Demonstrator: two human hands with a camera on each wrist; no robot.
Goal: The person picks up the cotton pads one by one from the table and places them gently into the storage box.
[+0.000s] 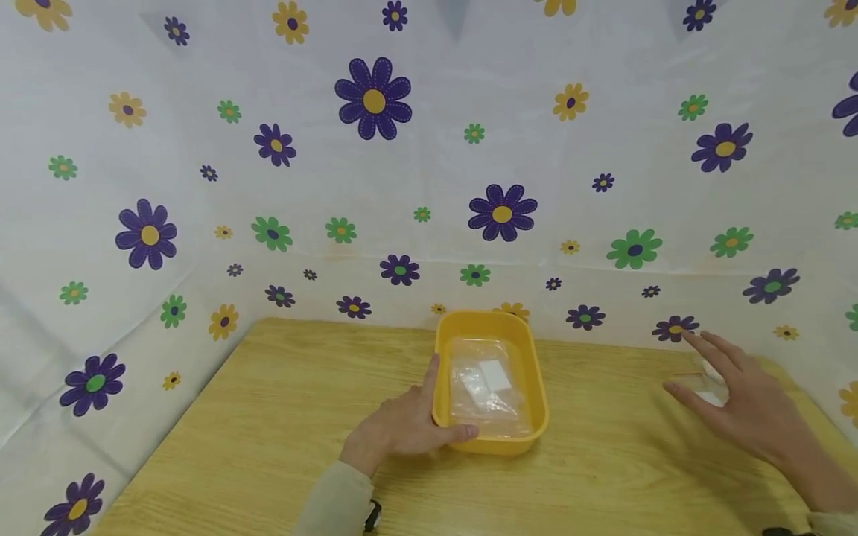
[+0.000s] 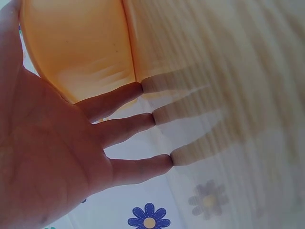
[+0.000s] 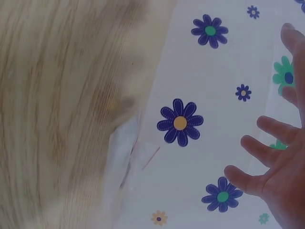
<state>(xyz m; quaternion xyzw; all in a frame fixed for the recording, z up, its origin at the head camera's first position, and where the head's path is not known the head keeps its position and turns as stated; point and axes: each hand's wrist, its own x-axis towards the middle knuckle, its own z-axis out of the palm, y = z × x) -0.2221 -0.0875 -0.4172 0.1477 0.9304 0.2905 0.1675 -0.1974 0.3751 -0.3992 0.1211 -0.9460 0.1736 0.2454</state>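
Note:
A yellow plastic tray (image 1: pixel 539 402) stands on the wooden table toward the back. Inside it lies a clear plastic bag (image 1: pixel 462 406) with white rectangular pieces (image 1: pixel 494 375) showing in it. My left hand (image 1: pixel 405 426) is at the tray's near left corner, thumb over the front rim and index finger along the left side. In the left wrist view its other fingers (image 2: pixel 138 171) are straight and spread, tips down at the tabletop. To the right, my right hand (image 1: pixel 757 402) hovers with fingers spread, holding nothing. Beneath it is another clear bag (image 1: pixel 713 372) with something white, partly hidden by the hand.
A white sheet (image 1: pixel 422 164) printed with purple, green and yellow flowers hangs behind the table and at both sides. The wooden tabletop (image 1: pixel 268 417) reaches to the sheet at the back.

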